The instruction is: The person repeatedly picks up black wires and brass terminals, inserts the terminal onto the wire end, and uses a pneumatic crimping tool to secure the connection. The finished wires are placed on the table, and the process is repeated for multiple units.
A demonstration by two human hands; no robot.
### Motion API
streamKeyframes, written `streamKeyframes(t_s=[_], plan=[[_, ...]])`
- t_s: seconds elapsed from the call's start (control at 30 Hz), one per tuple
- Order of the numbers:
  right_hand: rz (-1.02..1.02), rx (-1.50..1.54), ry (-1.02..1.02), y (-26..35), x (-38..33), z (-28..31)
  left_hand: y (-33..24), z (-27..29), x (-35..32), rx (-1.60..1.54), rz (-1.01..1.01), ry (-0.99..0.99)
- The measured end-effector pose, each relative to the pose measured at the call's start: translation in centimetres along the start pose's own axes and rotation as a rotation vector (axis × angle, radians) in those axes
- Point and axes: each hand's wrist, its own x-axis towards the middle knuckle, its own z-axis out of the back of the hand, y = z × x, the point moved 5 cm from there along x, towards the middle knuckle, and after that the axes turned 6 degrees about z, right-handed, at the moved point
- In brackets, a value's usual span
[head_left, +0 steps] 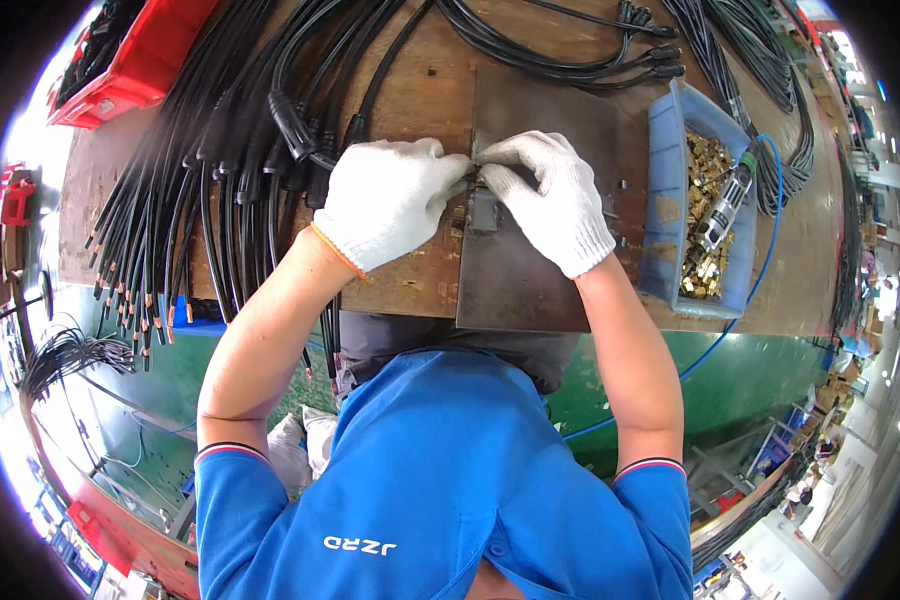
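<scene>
My left hand (pixel 390 195) and my right hand (pixel 550 195), both in white knit gloves, meet fingertip to fingertip above the left edge of a dark metal plate (pixel 515 270). Both pinch closed. A tiny brass-coloured piece (pixel 480 180) shows between the fingertips; which hand grips it, and what else is in the fingers, is too small to tell. Close beside the left hand lies a black cable connector (pixel 295 128), its cable passing behind the glove. Left of it, many black cables (pixel 185 190) lie bundled, their copper ends over the table's front edge.
To the right, a blue bin (pixel 665 215) holds many brass terminals (pixel 705 165) with a metal air tool (pixel 727 205) lying on them. A blue hose (pixel 773 235) curves off the wooden table (pixel 410 285). A red crate (pixel 135 85) stands far left; more black cables (pixel 560 65) lie at the back.
</scene>
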Motion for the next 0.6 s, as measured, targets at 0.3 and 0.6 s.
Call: streamKeyframes(t_s=[0.3,0.6], plan=[[-0.311,-0.486,-0.464,-5.3,-6.1,16.1,-0.4,0.5,0.3,-0.041,0.027,0.03],[-0.681,-0.183,-0.444,-16.6,-10.7,20.3,-0.1,0.2,0.1,-0.015,0.003,-0.02]])
